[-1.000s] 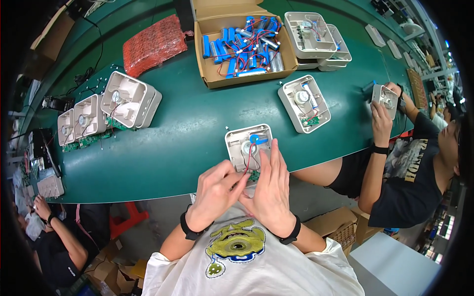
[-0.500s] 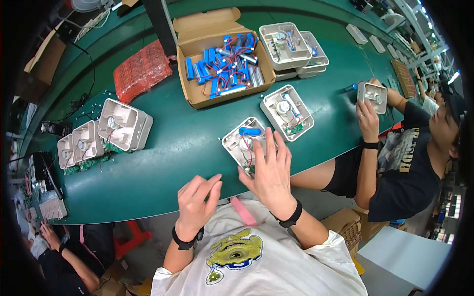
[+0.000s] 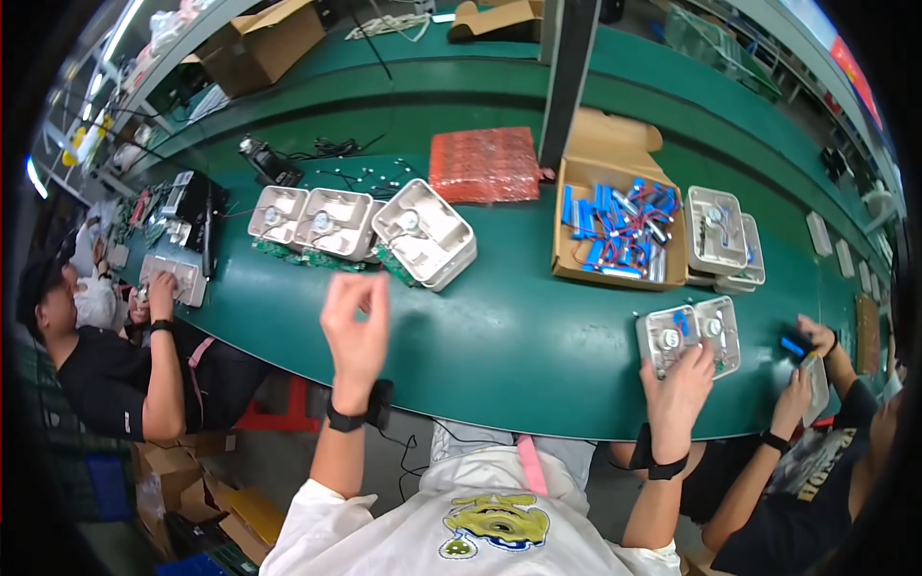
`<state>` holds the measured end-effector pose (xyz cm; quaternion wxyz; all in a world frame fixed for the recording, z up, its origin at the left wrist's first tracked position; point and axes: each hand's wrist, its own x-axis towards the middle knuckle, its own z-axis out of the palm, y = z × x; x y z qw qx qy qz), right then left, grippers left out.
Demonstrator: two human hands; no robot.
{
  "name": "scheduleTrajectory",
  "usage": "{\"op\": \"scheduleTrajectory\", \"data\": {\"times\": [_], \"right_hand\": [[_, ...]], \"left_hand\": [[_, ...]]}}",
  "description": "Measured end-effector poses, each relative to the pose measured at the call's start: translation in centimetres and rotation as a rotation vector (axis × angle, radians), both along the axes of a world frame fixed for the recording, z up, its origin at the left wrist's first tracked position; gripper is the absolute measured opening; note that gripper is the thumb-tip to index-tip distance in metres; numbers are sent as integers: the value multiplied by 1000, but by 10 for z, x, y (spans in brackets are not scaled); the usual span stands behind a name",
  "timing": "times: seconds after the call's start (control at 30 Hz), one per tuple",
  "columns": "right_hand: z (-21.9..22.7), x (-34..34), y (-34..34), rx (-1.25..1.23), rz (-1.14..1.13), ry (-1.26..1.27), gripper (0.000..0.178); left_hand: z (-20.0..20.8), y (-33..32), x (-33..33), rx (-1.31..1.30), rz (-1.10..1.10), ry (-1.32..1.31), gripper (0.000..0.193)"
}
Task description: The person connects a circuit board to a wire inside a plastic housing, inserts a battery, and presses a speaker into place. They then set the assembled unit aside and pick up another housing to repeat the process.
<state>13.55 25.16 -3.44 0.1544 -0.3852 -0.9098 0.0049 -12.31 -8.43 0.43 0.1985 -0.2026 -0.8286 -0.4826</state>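
My left hand (image 3: 353,326) hovers over the green table just short of a stack of white plastic housings (image 3: 423,230). Its thumb and fingers curl together into a ring, and nothing shows in them. On the right, my right hand (image 3: 680,389) rests at the near side of two open white housings, fingers outstretched and apart. The left housing (image 3: 654,336) holds a round speaker and a blue battery (image 3: 681,322). Beside it, the other housing (image 3: 727,341) also has a round speaker, partly covered by my fingers.
A cardboard box (image 3: 567,259) of blue wired batteries stands at the back right, with stacked housings (image 3: 715,230) beside it. Red bubble wrap (image 3: 485,165) lies behind. More housings (image 3: 333,223) sit over green circuit boards at left. A co-worker works at each side.
The view has swung left. My left hand has moved away from my body, toward the left stack of housings. My right hand stays by the two housings at the right.
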Motion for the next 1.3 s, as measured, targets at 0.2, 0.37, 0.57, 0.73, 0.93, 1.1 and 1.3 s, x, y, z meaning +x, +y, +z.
{"op": "scheduleTrajectory", "data": {"times": [0.2, 0.37, 0.57, 0.73, 0.93, 1.1, 1.3], "right_hand": [[24, -5, 15, 44, 38, 70, 76], [79, -71, -83, -332, 639, 222, 96], [36, -205, -147, -302, 826, 208, 95], [1, -243, -164, -458, 800, 368, 92], [4, -212, -161, -419, 718, 390, 91], [1, -140, -143, -401, 582, 401, 91], [4, -61, -130, -389, 411, 368, 88]], "left_hand": [[4, -87, -129, -339, 357, 373, 31], [-19, -198, -260, -153, 424, -66, 71], [-50, -199, -276, 10, 178, -463, 73], [-20, -189, -253, 62, 48, -601, 59], [-13, -176, -226, 55, -16, -560, 53], [-18, -116, -183, 16, -91, -566, 53], [-22, -64, -127, 53, -148, -605, 54]]}}
